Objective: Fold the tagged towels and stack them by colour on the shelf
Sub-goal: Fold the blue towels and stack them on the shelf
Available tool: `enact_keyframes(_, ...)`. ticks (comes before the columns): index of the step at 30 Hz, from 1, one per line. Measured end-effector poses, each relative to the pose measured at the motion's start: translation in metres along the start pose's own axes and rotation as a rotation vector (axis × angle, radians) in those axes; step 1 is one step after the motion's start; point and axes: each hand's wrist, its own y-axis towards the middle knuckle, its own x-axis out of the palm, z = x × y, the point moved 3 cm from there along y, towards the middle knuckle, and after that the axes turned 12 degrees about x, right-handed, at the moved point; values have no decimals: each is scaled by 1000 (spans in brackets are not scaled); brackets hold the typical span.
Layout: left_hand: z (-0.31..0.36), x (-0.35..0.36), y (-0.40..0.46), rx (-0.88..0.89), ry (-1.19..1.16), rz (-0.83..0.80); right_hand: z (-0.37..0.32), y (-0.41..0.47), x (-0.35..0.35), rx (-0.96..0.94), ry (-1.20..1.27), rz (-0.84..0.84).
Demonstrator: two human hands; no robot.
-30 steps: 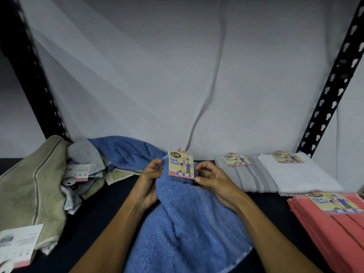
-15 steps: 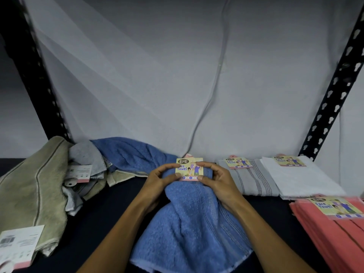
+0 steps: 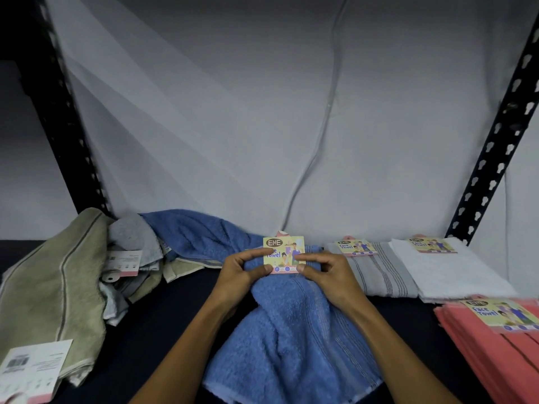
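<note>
Pinching the tag [image 3: 283,254] between both hands' fingers [image 3: 256,253].

Shelf surface [image 3: 180,310]: dark bare strip open between blue towel [image 3: 291,330] and left heap; second bare strip right of blue towel, before coral stack [image 3: 490,354].
Left side: blocked by olive towel [image 3: 49,290], crumpled grey towel [image 3: 131,237], loose card tags.
Rear right: folded grey striped towel [image 3: 379,275] touching folded white towel [image 3: 449,269]; no gap between.
Back: pale sheet [image 3: 233,126] closes rear.
Corners: black perforated uprights, left [image 3: 62,118] and right [image 3: 501,135].
Above towels: open air.
</note>
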Motion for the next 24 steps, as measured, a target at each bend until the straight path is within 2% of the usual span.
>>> enact_keyframes(6,11,3,-2,38,27,-36,-12,-2,-6,-72,-73,89)
enact_keyframes(10,31,4,5,98,35,-42,-31,0,-7,-124,-81,72)
enact_keyframes(18,102,12,26,237,34,-97,-115,2,-16,-268,-201,36)
enact_keyframes(24,169,28,40,406,26,-95,-184,0,-24,-386,-161,-1)
